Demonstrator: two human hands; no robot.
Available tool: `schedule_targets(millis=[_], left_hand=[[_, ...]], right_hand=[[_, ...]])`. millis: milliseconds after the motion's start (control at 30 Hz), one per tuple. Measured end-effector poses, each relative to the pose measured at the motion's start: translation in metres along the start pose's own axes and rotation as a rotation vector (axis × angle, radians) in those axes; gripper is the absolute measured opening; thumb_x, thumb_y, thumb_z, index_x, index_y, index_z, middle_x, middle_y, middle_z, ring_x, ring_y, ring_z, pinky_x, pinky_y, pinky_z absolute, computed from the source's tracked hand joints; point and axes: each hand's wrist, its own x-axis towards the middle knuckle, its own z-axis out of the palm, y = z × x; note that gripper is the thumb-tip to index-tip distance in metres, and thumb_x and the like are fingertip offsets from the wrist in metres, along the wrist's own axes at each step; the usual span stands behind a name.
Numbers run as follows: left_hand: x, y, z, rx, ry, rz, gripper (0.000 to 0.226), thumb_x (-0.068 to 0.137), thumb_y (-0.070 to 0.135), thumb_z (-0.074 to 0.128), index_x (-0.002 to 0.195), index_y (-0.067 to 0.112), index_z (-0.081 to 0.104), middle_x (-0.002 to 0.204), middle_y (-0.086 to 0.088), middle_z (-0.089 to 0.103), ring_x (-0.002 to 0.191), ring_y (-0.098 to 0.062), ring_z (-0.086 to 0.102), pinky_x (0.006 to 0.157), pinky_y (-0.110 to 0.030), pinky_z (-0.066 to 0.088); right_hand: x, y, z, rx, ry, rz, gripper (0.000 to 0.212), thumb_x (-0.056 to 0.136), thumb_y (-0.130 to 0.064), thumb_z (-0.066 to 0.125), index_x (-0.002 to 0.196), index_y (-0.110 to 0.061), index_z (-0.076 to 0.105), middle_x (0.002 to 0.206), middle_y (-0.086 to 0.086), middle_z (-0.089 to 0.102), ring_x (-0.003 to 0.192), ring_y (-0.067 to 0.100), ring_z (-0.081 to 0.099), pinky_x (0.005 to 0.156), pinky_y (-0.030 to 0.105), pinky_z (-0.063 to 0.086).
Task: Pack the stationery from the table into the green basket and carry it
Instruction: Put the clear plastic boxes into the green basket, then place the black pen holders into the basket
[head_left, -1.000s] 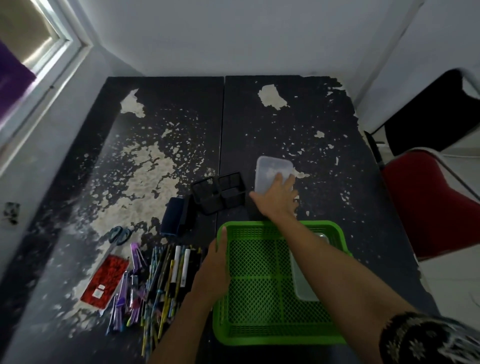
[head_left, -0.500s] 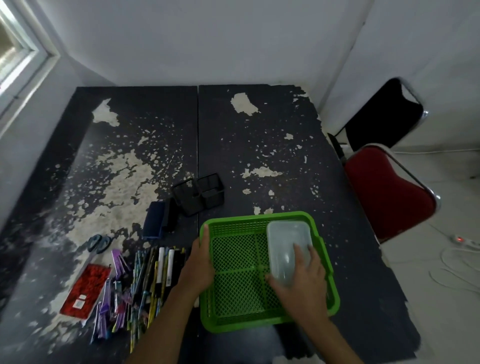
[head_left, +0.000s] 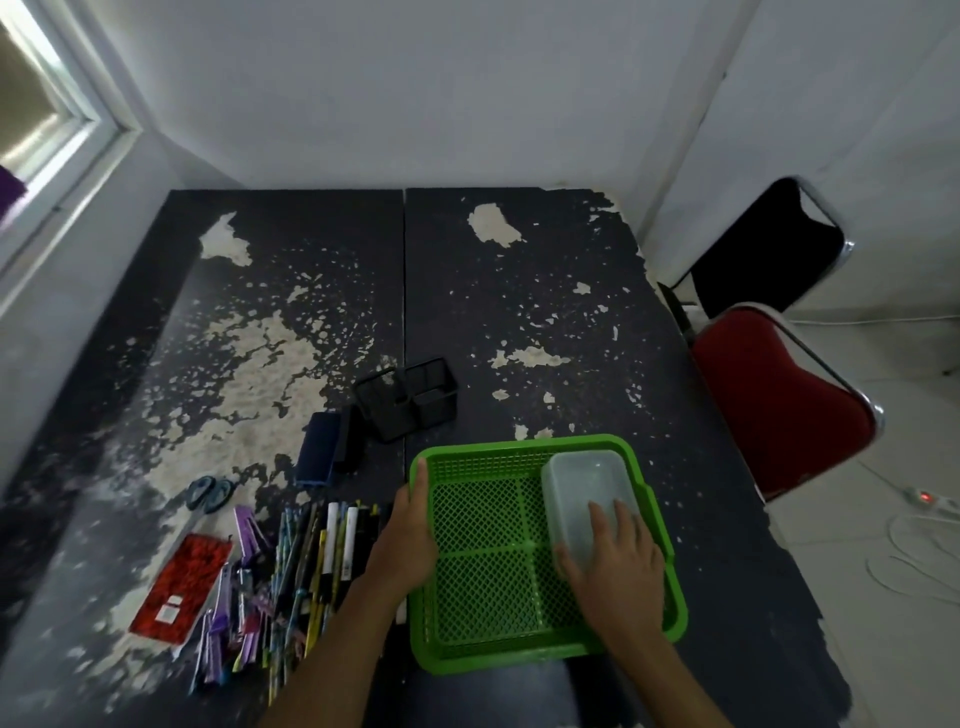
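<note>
Dark worktop (head_left: 519, 291), paint flaking, pale patches; green basket (head_left: 524, 652) at near edge, mesh floor, raised rim; clear lidded box (head_left: 582, 483) inside, right half, against right wall. Left hand (head_left: 408, 540) grips basket's left rim; right hand (head_left: 618, 566) flat on box, fingers spread, not closed round it. To finish well, likely: seat box level, snug to wall, leaving left half free; steady basket. Pens (head_left: 332, 551), red pad (head_left: 182, 587), scissors (head_left: 208, 493), black holder (head_left: 410, 395) unpacked, left of basket.

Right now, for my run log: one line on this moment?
left hand: on basket rim | right hand: on clear box in basket | pens: on table
</note>
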Motion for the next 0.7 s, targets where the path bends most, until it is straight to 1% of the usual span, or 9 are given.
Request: schedule_targets(millis=[133,233,300,333,400,467,533,600,700], left_hand=[[0.002,-0.008,0.002,-0.025,0.002,-0.007,0.113,0.099,0.001,0.053,0.137,0.066,-0.031,0.167,-0.003,0.007,0.085,-0.020,0.055,0.073,-0.037,0.043],[0.001,-0.005,0.001,-0.015,0.000,-0.006,0.109,0.099,-0.003,0.049,0.144,0.058,-0.029,0.167,-0.006,0.006,0.093,-0.026,0.055,0.073,-0.044,0.051],[-0.003,-0.003,-0.002,-0.004,-0.004,-0.007,0.100,0.100,-0.005,0.043,0.149,0.049,-0.027,0.168,-0.008,0.004,0.104,-0.036,0.056,0.070,-0.036,0.049],[-0.003,-0.002,-0.002,0.009,-0.007,-0.013,0.097,0.101,-0.005,0.041,0.151,0.045,-0.026,0.167,-0.009,0.004,0.106,-0.037,0.056,0.071,-0.037,0.047],[-0.004,-0.003,0.002,0.016,0.009,-0.024,0.098,0.101,-0.004,0.042,0.152,0.044,-0.025,0.165,-0.009,0.009,0.101,-0.036,0.059,0.077,-0.045,0.052],[-0.002,-0.009,0.005,0.021,0.023,-0.011,0.105,0.098,-0.004,0.047,0.149,0.050,-0.029,0.161,-0.009,0.016,0.090,-0.029,0.061,0.073,-0.049,0.057],[0.001,-0.012,0.007,0.030,0.011,-0.019,0.108,0.098,-0.004,0.048,0.146,0.052,-0.031,0.166,-0.007,0.010,0.077,-0.022,0.059,0.064,-0.042,0.056],[0.003,-0.013,0.007,0.052,0.001,-0.036,0.107,0.098,-0.006,0.045,0.146,0.051,-0.032,0.169,-0.008,-0.001,0.063,-0.018,0.055,0.050,-0.028,0.043],[0.001,-0.009,0.007,0.071,-0.005,-0.063,0.110,0.098,-0.007,0.045,0.143,0.056,-0.033,0.169,-0.009,-0.004,0.052,-0.016,0.046,0.046,-0.026,0.036]], right_hand=[[0.007,0.001,0.005,-0.003,0.012,-0.016,0.072,0.087,-0.064,0.059,0.143,-0.022,0.047,0.151,0.015,0.045,0.136,0.036,0.043,0.100,0.055,0.048],[0.010,-0.015,0.002,0.058,0.019,-0.001,0.074,0.090,-0.063,0.055,0.149,-0.022,0.039,0.155,0.016,0.038,0.141,0.037,0.039,0.111,0.056,0.039],[0.023,-0.039,-0.006,0.139,0.047,-0.082,0.076,0.091,-0.063,0.053,0.151,-0.021,0.034,0.157,0.014,0.035,0.143,0.035,0.035,0.113,0.054,0.036],[0.033,-0.053,-0.011,0.181,0.060,-0.137,0.074,0.093,-0.061,0.053,0.151,-0.020,0.033,0.156,0.013,0.037,0.143,0.033,0.036,0.113,0.053,0.038],[0.058,-0.087,-0.019,0.288,0.041,-0.229,0.071,0.094,-0.053,0.056,0.152,-0.019,0.032,0.153,0.011,0.040,0.141,0.030,0.039,0.111,0.051,0.042],[0.085,-0.124,-0.023,0.378,-0.032,-0.292,0.072,0.095,-0.045,0.061,0.154,-0.020,0.028,0.153,0.008,0.038,0.138,0.027,0.040,0.109,0.046,0.044],[0.117,-0.156,-0.021,0.370,-0.088,-0.366,0.076,0.093,-0.039,0.065,0.155,-0.021,0.024,0.155,0.007,0.032,0.139,0.028,0.038,0.108,0.047,0.045],[0.150,-0.183,-0.017,0.291,-0.141,-0.419,0.085,0.091,-0.031,0.068,0.157,-0.022,0.016,0.162,0.008,0.021,0.144,0.032,0.030,0.110,0.052,0.043],[0.194,-0.210,-0.013,0.133,-0.265,-0.467,0.103,0.089,-0.020,0.072,0.160,-0.027,-0.002,0.168,0.001,-0.007,0.153,0.036,0.004,0.112,0.056,0.040]])
